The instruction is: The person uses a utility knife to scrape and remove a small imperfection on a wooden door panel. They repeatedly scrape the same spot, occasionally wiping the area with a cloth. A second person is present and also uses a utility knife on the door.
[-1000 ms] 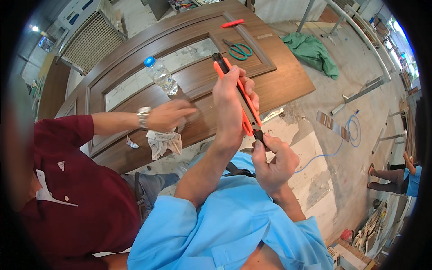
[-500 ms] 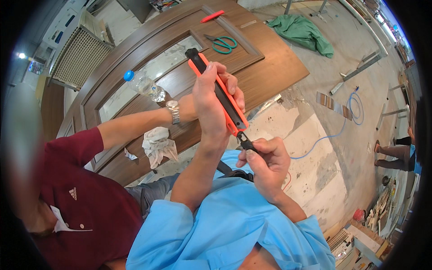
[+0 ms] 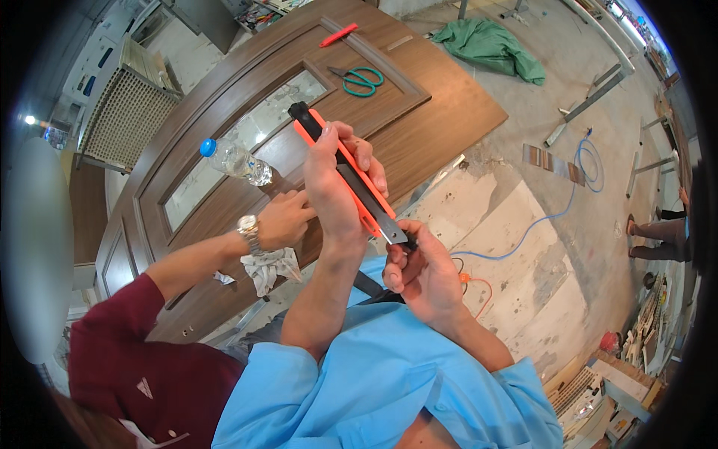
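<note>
Orange-and-black plastic utility knife (image 3: 362, 187) sits in our left hand (image 3: 329, 191), fingers wrapped around it, seemingly to steady it while the fingers of our right hand (image 3: 431, 278) grip its small black end piece (image 3: 409, 242).

The brown panel (image 3: 262, 82) bears scissors (image 3: 347, 73) and a bottle (image 3: 238, 162).

Smooth plastic, metal, grained wood
The cutter (image 3: 360, 188) is smooth orange-and-black plastic, its blade (image 3: 392, 231) metal; the panelled door (image 3: 449, 105) looks wood-grained with a low sheen, the bottle (image 3: 238, 159) clear glossy plastic, the rag (image 3: 271, 271) matt cloth.
</note>
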Action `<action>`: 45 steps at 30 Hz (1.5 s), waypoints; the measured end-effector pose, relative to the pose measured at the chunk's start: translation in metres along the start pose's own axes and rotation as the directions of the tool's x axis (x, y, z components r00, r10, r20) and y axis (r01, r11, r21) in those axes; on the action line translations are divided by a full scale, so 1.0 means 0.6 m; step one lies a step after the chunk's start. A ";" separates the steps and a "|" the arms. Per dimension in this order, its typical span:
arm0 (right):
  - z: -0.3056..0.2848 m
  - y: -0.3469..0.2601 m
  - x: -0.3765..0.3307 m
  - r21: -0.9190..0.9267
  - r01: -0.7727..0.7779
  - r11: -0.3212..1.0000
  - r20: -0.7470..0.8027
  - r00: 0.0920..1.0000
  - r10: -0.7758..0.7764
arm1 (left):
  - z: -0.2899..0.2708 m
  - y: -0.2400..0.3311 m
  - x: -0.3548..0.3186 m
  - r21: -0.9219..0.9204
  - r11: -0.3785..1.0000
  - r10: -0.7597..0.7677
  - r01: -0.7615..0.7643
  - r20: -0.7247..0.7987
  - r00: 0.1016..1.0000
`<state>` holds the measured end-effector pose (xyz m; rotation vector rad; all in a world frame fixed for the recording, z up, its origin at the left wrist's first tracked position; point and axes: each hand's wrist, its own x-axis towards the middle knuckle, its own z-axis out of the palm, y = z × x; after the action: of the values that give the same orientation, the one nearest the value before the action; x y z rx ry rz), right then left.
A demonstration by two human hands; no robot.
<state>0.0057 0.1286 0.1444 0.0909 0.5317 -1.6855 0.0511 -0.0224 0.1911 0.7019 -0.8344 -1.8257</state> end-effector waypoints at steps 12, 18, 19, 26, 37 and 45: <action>-0.018 0.002 0.001 -0.535 0.101 0.839 -0.133 0.970 -0.202 | -0.059 -0.003 0.046 0.009 0.995 0.102 -0.102 -0.171 0.980; -0.031 -0.024 -0.001 -0.485 0.151 0.861 -0.204 0.938 -0.279 | -0.116 0.038 0.067 0.081 0.990 0.129 -0.118 -0.137 0.982; -0.027 -0.026 0.004 -0.441 0.158 0.884 -0.211 0.939 -0.273 | -0.121 0.032 0.053 0.190 0.981 0.061 -0.032 -0.148 0.987; 0.019 -0.047 0.039 -0.499 0.244 0.832 -0.159 0.918 -0.364 | -0.064 -0.006 0.007 0.270 0.915 -0.333 0.300 0.086 0.939; 0.041 -0.099 0.016 -0.272 0.547 0.792 -0.264 0.749 -0.608 | 0.055 0.021 0.070 0.233 0.942 -0.262 0.241 0.065 0.963; 0.066 -0.123 -0.037 -0.430 0.795 0.427 -0.127 0.415 -0.901 | 0.140 0.044 0.053 0.157 0.952 -0.300 0.264 0.302 0.905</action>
<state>-0.0509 0.1398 0.2087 -0.1663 1.2756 -2.6181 -0.0108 -0.0397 0.2593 0.6277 -1.1030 -2.2088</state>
